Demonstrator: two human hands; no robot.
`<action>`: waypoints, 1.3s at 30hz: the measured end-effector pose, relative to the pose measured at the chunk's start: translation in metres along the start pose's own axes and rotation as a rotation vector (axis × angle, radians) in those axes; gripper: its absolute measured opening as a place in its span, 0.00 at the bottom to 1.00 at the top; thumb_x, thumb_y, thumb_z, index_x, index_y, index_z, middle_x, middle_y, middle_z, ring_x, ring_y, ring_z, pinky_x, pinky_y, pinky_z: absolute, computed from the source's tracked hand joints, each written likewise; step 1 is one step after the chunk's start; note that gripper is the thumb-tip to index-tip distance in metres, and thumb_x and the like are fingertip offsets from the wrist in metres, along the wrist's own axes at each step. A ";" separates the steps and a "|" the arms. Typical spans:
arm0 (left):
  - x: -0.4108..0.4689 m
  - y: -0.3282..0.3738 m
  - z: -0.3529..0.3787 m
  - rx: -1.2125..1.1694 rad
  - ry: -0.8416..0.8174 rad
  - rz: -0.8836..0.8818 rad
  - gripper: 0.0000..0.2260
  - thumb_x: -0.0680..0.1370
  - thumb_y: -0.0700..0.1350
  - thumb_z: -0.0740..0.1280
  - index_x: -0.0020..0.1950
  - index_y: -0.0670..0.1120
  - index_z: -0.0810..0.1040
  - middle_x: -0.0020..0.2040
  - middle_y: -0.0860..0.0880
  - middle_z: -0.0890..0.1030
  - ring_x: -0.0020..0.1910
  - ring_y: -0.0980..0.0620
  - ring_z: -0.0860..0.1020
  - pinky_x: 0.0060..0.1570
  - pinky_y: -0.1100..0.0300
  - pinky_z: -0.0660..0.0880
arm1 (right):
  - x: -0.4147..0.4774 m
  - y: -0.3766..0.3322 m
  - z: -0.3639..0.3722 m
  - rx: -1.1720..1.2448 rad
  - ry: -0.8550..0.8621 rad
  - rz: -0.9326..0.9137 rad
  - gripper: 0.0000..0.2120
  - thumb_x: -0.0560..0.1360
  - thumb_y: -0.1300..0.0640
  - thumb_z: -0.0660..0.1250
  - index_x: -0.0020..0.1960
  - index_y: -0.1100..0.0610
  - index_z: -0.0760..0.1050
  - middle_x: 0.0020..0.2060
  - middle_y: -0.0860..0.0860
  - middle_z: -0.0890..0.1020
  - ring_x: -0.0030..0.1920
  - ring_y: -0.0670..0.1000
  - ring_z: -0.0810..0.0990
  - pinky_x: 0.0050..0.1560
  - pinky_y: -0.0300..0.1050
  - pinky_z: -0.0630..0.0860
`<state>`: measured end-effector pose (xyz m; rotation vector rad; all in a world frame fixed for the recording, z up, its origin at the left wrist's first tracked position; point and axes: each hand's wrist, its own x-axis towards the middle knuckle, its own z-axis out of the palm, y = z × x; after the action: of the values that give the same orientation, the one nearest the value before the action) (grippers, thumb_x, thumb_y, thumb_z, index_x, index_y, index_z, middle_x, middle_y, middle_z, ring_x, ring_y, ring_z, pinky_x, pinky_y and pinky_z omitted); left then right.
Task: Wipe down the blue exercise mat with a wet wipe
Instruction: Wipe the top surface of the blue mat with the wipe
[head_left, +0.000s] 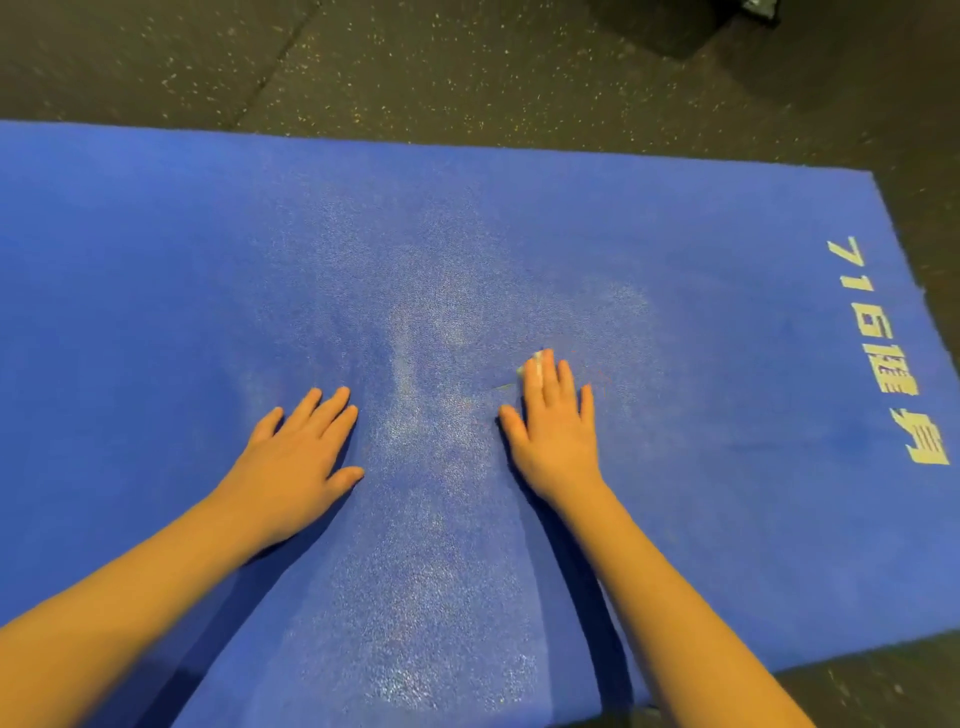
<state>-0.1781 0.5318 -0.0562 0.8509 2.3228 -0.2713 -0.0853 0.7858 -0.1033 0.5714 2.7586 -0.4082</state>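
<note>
The blue exercise mat fills most of the view, lying flat on the floor with yellow lettering near its right end. A damp, glistening patch runs down its middle between my hands. My right hand lies flat with straight fingers, pressing a small pale wet wipe onto the mat; only a corner of the wipe peeks out past the fingertips. My left hand rests flat on the mat to the left, fingers spread and holding nothing.
Dark speckled rubber flooring surrounds the mat at the top, right and bottom right. A dark object sits on the floor at the top right, beyond the mat's far edge.
</note>
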 end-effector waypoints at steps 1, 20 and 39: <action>-0.004 0.004 0.001 -0.011 -0.012 0.000 0.32 0.82 0.61 0.48 0.79 0.48 0.39 0.78 0.51 0.36 0.77 0.50 0.39 0.75 0.50 0.44 | -0.013 -0.009 0.003 0.018 -0.034 -0.082 0.40 0.73 0.34 0.35 0.79 0.53 0.45 0.78 0.49 0.43 0.78 0.52 0.40 0.73 0.54 0.35; -0.061 0.041 0.026 -0.157 0.004 0.095 0.49 0.60 0.69 0.27 0.79 0.50 0.41 0.71 0.58 0.32 0.76 0.56 0.36 0.74 0.53 0.39 | -0.106 0.026 -0.007 -0.031 -0.151 -0.198 0.43 0.71 0.30 0.29 0.79 0.51 0.46 0.78 0.47 0.45 0.77 0.49 0.41 0.75 0.48 0.38; -0.072 0.045 0.045 -0.135 0.083 0.103 0.46 0.63 0.69 0.28 0.79 0.51 0.42 0.76 0.57 0.36 0.77 0.55 0.38 0.74 0.53 0.39 | -0.221 0.026 -0.002 0.103 -0.199 -0.521 0.30 0.81 0.39 0.43 0.79 0.52 0.52 0.78 0.46 0.51 0.77 0.46 0.47 0.75 0.44 0.41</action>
<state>-0.0847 0.5120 -0.0442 0.9259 2.3341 -0.0346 0.1193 0.7343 -0.0326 -0.1747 2.6713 -0.6808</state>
